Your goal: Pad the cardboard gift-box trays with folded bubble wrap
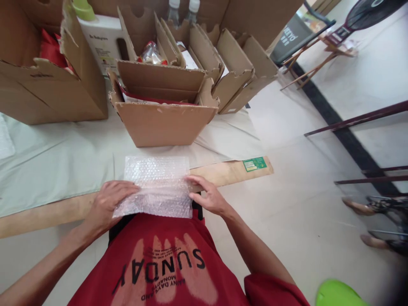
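Note:
A clear sheet of bubble wrap (159, 187) lies over the table's front edge, its near part hanging toward my lap. My left hand (113, 196) grips its left side, fingers on top and the thumb hidden. At the right edge, my right hand (208, 196) holds the sheet, thumb and fingers reaching its border. A crease runs across the wrap between both hands. Just beyond it stands an open cardboard box (168, 123) with red and white flat packets (153, 100) inside.
Several narrow cardboard bins (232, 55) stand behind, beside a white bottle (103, 42) and a large carton (51, 97) at left. A pale cloth (63, 157) covers the wooden tabletop (223, 172). At right are a fan (366, 17) and another person's feet (360, 207).

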Motion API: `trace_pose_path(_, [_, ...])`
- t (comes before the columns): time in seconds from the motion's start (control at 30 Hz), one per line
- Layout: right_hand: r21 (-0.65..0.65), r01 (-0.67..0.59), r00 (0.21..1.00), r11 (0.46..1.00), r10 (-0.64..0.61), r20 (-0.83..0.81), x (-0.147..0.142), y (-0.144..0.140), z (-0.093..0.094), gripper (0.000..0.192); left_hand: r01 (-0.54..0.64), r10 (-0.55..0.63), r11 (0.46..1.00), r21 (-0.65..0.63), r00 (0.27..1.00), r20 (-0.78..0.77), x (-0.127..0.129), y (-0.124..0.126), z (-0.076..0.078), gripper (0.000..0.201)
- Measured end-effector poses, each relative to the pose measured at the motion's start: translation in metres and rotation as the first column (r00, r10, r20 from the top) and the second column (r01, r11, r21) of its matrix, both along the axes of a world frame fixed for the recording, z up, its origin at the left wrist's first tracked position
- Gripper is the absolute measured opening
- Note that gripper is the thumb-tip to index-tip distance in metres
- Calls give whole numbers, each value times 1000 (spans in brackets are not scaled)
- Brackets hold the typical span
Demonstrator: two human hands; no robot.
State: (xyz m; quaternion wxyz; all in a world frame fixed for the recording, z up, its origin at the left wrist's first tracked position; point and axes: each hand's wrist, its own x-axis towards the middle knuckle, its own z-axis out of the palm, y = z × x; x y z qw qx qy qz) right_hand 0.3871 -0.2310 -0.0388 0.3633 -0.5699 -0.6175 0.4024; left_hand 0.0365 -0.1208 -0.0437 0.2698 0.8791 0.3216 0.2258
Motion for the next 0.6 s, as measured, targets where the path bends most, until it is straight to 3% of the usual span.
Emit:
trace_pose_path(0.1, [33, -141, 972, 989, 132, 195, 7, -11, 6, 92, -207, 202, 944, -257, 978, -44, 18, 5, 14, 27])
trace_pose_path(0.17, [57, -150, 956, 987, 130, 264, 0, -12, 4, 108, -335, 298, 875, -350, 942, -157, 28, 10, 24, 33])
trace_pose_path(0.2, [81, -100, 957, 992, 74, 279, -7, -9, 2, 107, -389, 331, 843, -372, 920, -211, 32, 12, 28, 35])
trace_pose_path(0.27, [131, 99, 955, 986, -131, 267, -23, 3, -4, 87, -480, 387, 789, -383, 873, -297, 39, 16, 34, 42])
trace_pose_path(0.37, [171, 360, 889, 917, -392, 237, -40, 27, -12, 53, -560, 470, 751, -350, 826, -313, 43, 20, 36, 58])
trace_pose_path(0.47, [214, 351, 824, 912, -409, 392, -41, 41, -15, 47, -560, 479, 781, -275, 821, -312, 45, 23, 28, 59])
trace_pose_path(0.6, [259, 308, 673, 915, -403, 620, -27, 44, -15, 59, -549, 511, 836, -5, 783, -354, 45, 24, 12, 61])
